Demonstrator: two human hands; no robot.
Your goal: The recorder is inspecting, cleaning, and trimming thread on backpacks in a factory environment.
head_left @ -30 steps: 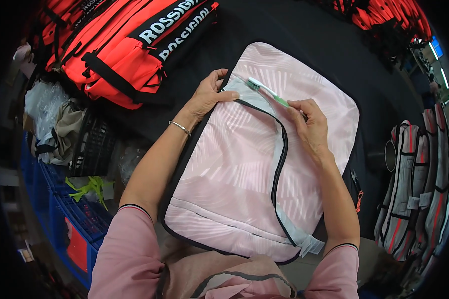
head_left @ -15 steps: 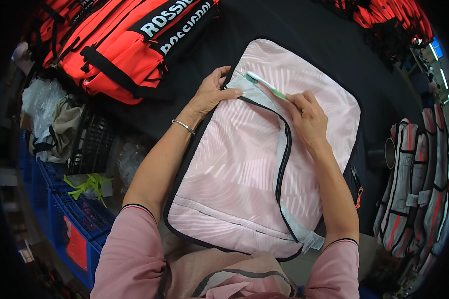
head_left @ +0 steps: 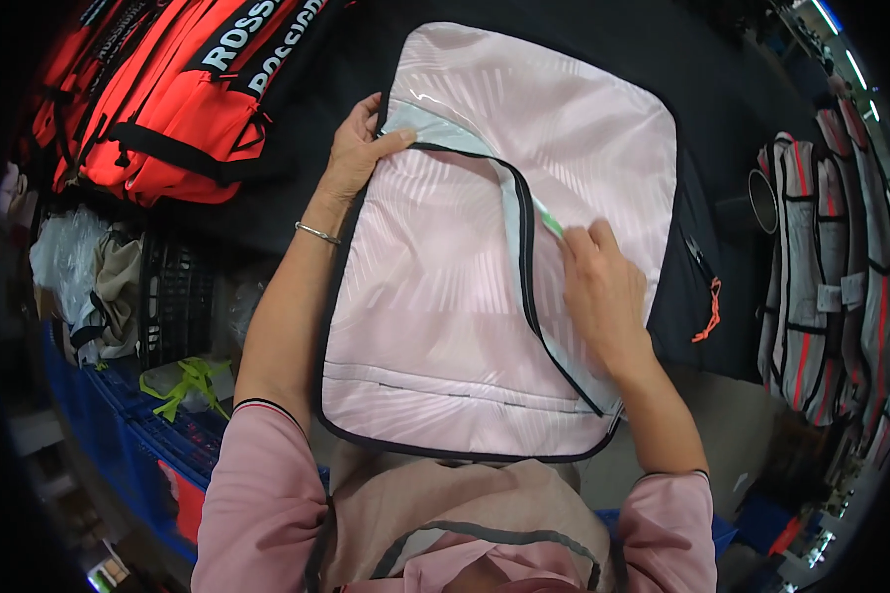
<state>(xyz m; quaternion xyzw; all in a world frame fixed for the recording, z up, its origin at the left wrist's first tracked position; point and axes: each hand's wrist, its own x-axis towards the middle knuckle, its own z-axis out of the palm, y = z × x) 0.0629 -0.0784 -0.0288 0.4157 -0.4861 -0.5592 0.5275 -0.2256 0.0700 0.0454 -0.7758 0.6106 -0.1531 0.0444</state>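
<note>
A pale pink patterned fabric panel point(head_left: 415, 257) with black edging lies across the work surface in front of me. A black zipper strip point(head_left: 527, 247) with a light grey border curves down it from the upper left. My left hand point(head_left: 356, 148) pinches the panel's upper left edge, thumb on top, where the strip begins. In my right hand point(head_left: 603, 287) is a green and white toothbrush point(head_left: 550, 223). Its head lies by the strip's right border and is hard to make out. A shiny streak point(head_left: 427, 97) shows on the fabric near my left thumb.
Red and black bags point(head_left: 168, 128) are piled at the far left. A black crate point(head_left: 176, 296) and blue crates point(head_left: 119, 395) stand at my left, with plastic wrap point(head_left: 69, 252) beside them. Grey bags with red trim point(head_left: 811, 267) hang at the right. An orange cord point(head_left: 708, 311) lies beside the panel.
The toothbrush has moved down and right along the strip, from near my left thumb to its middle. The panel sits farther up and left in view, and my left hand keeps its hold.
</note>
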